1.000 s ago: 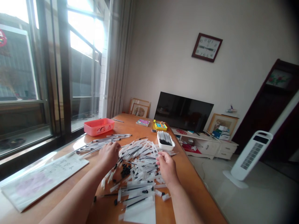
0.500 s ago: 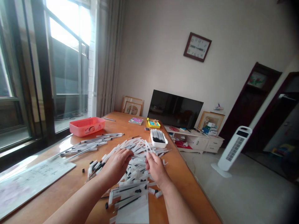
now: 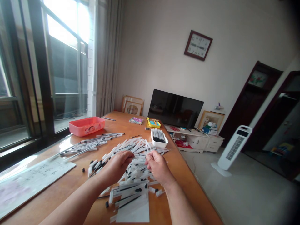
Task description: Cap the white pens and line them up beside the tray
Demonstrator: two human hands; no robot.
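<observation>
Both my hands hover over a heap of pen parts (image 3: 131, 179): white translucent barrels, clear caps, black plugs and dark refills. My left hand (image 3: 122, 162) has its fingertips pinched together, and whatever they hold is too small or hidden to name. Between thumb and fingers, my right hand (image 3: 158, 164) grips a whitish pen barrel (image 3: 147, 145) that points up and away from me. Just beyond the right hand stands a white container (image 3: 160, 143) filled with pens, their black ends towards me. A sheet of white paper (image 3: 137, 212) lies under the near part of the heap.
A red plastic basket (image 3: 86, 128) stands at the back left, with a row of pens (image 3: 86, 145) in front of it. A whiteboard (image 3: 35, 187) lies at the left. Farther back are a booklet (image 3: 136, 120) and a yellow box (image 3: 154, 123). The table's right edge borders the floor.
My hands have barely moved; the right hand's fingers have shifted slightly and still pinch the barrel. The view has tilted a little.
</observation>
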